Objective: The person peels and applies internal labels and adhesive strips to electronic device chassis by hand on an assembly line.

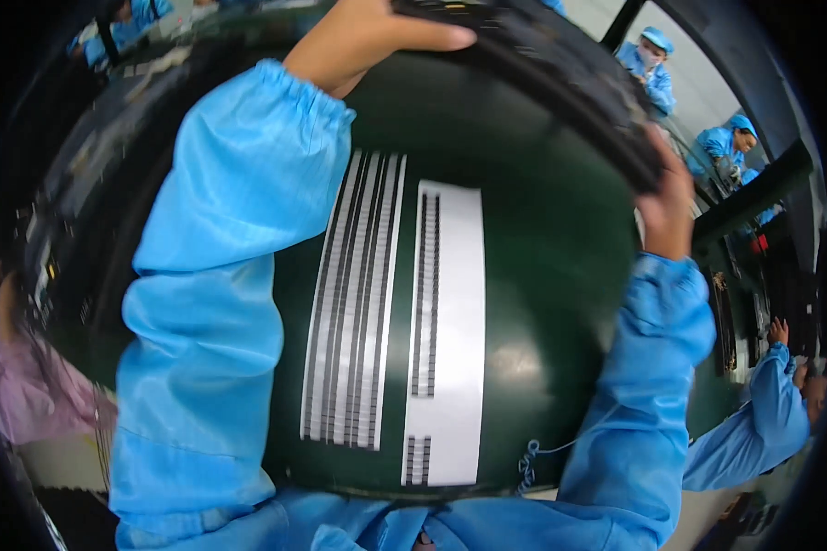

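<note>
Both arms, in blue sleeves, reach forward over a dark green table. At the far edge is a long black tray-like object [560, 87], slanting down to the right and blurred by motion. My left hand [363, 41] grips its left part, thumb stretched along the near edge. Around its right end closes my right hand [668, 197]. Between my forearms lie two white sheets. The left sheet [354, 303] carries several dark-and-grey segmented strips side by side. On the right sheet [459, 340], a long strip and a short piece sit along the left side.
The dark green tabletop [542, 275] surrounds the sheets. A thin blue coiled cord [528, 464] lies by my right forearm. Close on the right is a co-worker's blue sleeve [753, 427]; a pink sleeve [32, 376] is on the left. More people in blue sit farther back.
</note>
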`<move>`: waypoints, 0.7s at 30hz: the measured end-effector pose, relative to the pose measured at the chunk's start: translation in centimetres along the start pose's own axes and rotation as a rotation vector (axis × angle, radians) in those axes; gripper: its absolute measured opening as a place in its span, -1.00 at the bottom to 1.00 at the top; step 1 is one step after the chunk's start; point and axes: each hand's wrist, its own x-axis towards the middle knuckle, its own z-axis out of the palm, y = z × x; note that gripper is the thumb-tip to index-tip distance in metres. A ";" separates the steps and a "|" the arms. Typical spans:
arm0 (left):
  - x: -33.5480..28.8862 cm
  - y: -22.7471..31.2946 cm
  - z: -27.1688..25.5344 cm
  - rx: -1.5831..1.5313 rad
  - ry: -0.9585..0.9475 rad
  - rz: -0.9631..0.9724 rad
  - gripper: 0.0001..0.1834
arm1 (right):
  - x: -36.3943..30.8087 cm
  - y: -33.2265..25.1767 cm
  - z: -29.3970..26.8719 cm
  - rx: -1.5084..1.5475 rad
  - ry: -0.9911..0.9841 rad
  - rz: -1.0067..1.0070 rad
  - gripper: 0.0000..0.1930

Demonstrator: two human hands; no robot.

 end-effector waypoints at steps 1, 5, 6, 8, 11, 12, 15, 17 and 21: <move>-1.2 1.8 1.5 0.113 0.009 -0.107 0.00 | -1.4 -1.9 -1.7 -0.011 -0.042 0.022 -0.79; -9.1 1.0 5.9 0.390 -0.160 -0.049 -0.38 | -11.7 -5.9 -9.3 -0.902 -0.093 -0.341 -0.57; -11.4 0.4 6.2 0.586 -0.274 0.052 -0.39 | -13.8 -6.4 -10.2 -1.326 -0.128 -0.573 -0.47; -15.9 0.9 5.8 0.811 -0.568 0.047 -0.32 | -16.0 -5.1 -11.6 -1.325 -0.131 -0.601 -0.47; -19.3 -0.1 6.6 0.818 -0.864 0.075 -0.35 | -18.5 -3.6 -14.7 -1.305 -0.110 -0.534 -0.52; -19.5 0.3 7.0 0.827 -0.872 0.089 -0.35 | -18.4 -3.2 -14.6 -0.665 0.225 -0.159 -0.58; -19.9 1.1 7.8 0.707 -0.928 0.044 -0.34 | -18.2 -3.1 -12.3 -0.310 0.207 0.215 -0.72; -20.4 1.7 8.0 0.708 -0.945 0.048 -0.36 | -18.3 -2.6 -12.4 -0.443 0.163 0.257 -0.74; -19.7 1.6 7.2 0.696 -0.927 0.072 -0.44 | -17.2 -2.5 -12.2 -1.381 0.130 -0.062 -0.78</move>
